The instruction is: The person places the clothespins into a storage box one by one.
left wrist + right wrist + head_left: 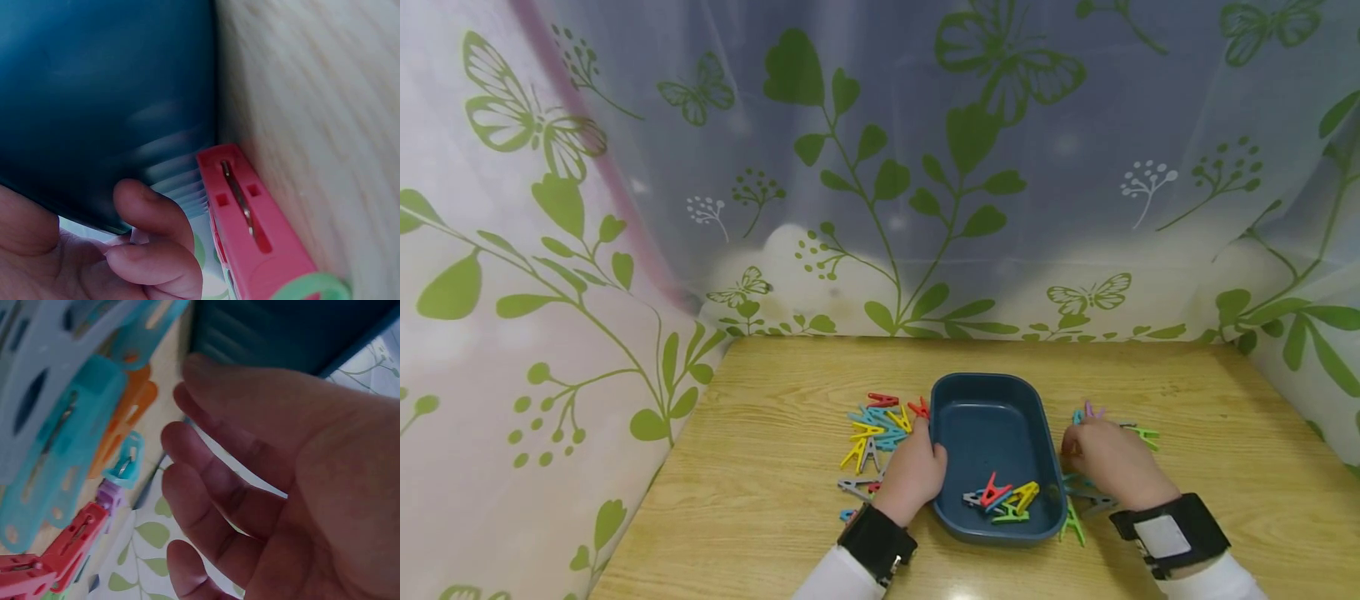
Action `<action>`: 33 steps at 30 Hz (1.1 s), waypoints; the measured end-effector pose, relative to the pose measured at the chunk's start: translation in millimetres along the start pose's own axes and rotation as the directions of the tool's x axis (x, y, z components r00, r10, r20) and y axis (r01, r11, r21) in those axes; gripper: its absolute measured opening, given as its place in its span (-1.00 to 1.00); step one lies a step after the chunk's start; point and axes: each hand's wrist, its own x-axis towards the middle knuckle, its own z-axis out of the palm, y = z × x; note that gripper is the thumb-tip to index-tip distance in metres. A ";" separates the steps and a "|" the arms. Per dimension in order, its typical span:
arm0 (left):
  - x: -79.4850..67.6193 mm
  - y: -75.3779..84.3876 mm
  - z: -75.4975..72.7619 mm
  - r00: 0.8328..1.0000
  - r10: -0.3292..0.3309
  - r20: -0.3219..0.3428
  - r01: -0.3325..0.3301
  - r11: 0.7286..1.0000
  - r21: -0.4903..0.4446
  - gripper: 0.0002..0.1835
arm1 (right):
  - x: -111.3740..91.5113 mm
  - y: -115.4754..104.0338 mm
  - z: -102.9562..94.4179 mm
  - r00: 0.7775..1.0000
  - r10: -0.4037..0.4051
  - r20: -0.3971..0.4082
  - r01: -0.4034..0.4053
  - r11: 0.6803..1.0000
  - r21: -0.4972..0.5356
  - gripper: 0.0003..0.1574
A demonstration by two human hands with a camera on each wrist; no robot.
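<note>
A dark blue plastic basin point(992, 433) sits on the wooden table, with several clothespins point(1011, 500) in red, yellow, green, grey and blue lying near its close end. My left hand point(913, 471) grips the basin's left rim. In the left wrist view its curled fingers point(156, 250) lie along the outer wall, close to a pink clothespin point(250, 219). To the right of the basin is my right hand point(1108, 458), over loose clothespins. The right wrist view shows its fingers point(206, 506) loosely bent with nothing between them, beside teal point(75, 444) and orange point(128, 419) clothespins.
Left of the basin lies a pile of clothespins point(880, 429) in several colours. More lie at the right, including a green one point(1072, 523) next to the basin wall. A leaf-printed curtain point(880, 208) closes off the table's back and sides.
</note>
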 end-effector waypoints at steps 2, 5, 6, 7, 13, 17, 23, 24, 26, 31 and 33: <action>0.3 -0.4 0.6 1.000 0.004 -0.001 -0.004 1.000 -0.003 -0.44 | -0.4 2.2 1.7 1.000 0.003 0.020 -0.003 1.000 -0.001 -0.88; 1.2 -1.6 1.2 1.000 0.022 -0.008 -0.023 1.000 -0.006 -0.45 | -0.2 4.8 3.6 1.000 0.005 0.027 -0.005 1.000 0.000 -0.86; 1.7 -2.1 1.5 1.000 0.028 -0.010 -0.028 1.000 -0.004 -0.46 | 0.0 5.1 3.8 1.000 0.007 0.030 -0.007 1.000 0.002 -0.85; 2.1 -2.6 1.8 0.999 0.033 -0.013 -0.033 0.999 -0.003 -0.46 | 0.1 5.4 3.8 0.999 0.009 0.035 -0.009 1.000 0.004 -0.84; 2.7 -3.6 2.6 0.999 0.035 -0.013 -0.035 0.999 0.001 -0.46 | 0.1 5.5 3.8 0.999 0.008 0.048 -0.009 1.000 0.019 -0.85; 2.9 -3.3 2.6 1.000 0.028 -0.008 -0.028 1.000 0.001 -0.44 | -0.1 5.1 5.2 0.999 0.000 0.049 -0.001 1.000 0.018 -0.86; 3.2 -4.0 3.4 0.999 0.032 -0.008 -0.032 0.999 0.007 -0.44 | 0.7 5.2 8.8 0.999 0.001 0.034 -0.001 1.000 -0.001 -0.81; 3.0 -4.0 3.3 0.999 0.031 -0.008 -0.031 0.999 0.008 -0.44 | 0.9 5.2 8.9 1.000 0.002 0.029 -0.002 1.000 0.000 -0.81; 2.9 -4.0 3.3 1.000 0.028 -0.006 -0.028 1.000 0.006 -0.44 | 0.9 4.8 8.8 1.000 0.001 0.013 0.000 1.000 -0.003 -0.79; 2.7 -4.6 3.1 1.000 0.025 -0.006 -0.025 1.000 -0.003 -0.43 | -0.1 -0.3 4.6 0.997 -0.025 -0.079 0.022 0.999 -0.029 -0.71; 2.4 -4.9 2.9 1.000 0.026 -0.007 -0.026 1.000 -0.002 -0.43 | -0.7 -4.5 1.0 0.991 -0.036 -0.132 0.030 0.999 -0.045 -0.71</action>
